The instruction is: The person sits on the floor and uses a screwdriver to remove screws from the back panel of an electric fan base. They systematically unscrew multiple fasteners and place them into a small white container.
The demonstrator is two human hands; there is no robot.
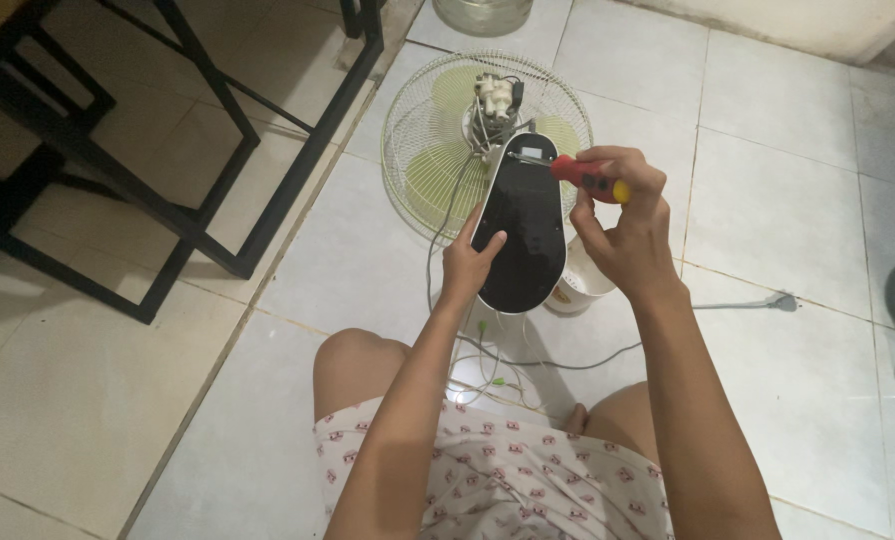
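A dismantled electric fan lies on the tiled floor, its wire grille [423, 150] with pale green blades flat and the bare motor [496, 100] sticking up. A black oval panel with a white rim [520, 225] stands tilted over it. My left hand [468, 262] holds the panel's left edge. My right hand [620, 225] grips a screwdriver with a red and yellow handle [590, 178], whose tip points at the panel's top end.
A black metal frame of a table [218, 110] stands at the left. A white round tub [580, 285] sits behind the panel. Thin wires [488, 375] and a grey cord with plug [780, 301] trail on the floor. My knees are bent below.
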